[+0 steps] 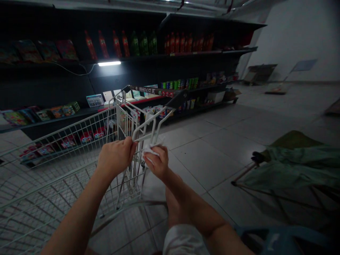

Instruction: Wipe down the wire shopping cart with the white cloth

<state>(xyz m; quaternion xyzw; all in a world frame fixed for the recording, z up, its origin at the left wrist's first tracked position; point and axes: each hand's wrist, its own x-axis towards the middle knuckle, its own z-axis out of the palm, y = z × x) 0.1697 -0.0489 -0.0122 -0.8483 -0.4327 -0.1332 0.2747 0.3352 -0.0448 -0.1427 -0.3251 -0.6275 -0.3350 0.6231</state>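
Bare forearms (74, 219) reach past a knee (172, 209) to a wire cart (66, 129): left hand (115, 157) clamped round a thin rail, bracing the frame; right hand (156, 163) just beside, pinching a crumpled white tissue (151, 152) against the wire (soft paper on hard metal). Bottles (143, 44) line dark shelves (170, 56) beyond.

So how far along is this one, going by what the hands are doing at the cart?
Hard to tell exactly. Done: the left hand has hold of the wire seat flap of the shopping cart. In hand: the right hand presses a white cloth to that wire. Left: the rest of the wire basket, which neither hand touches.
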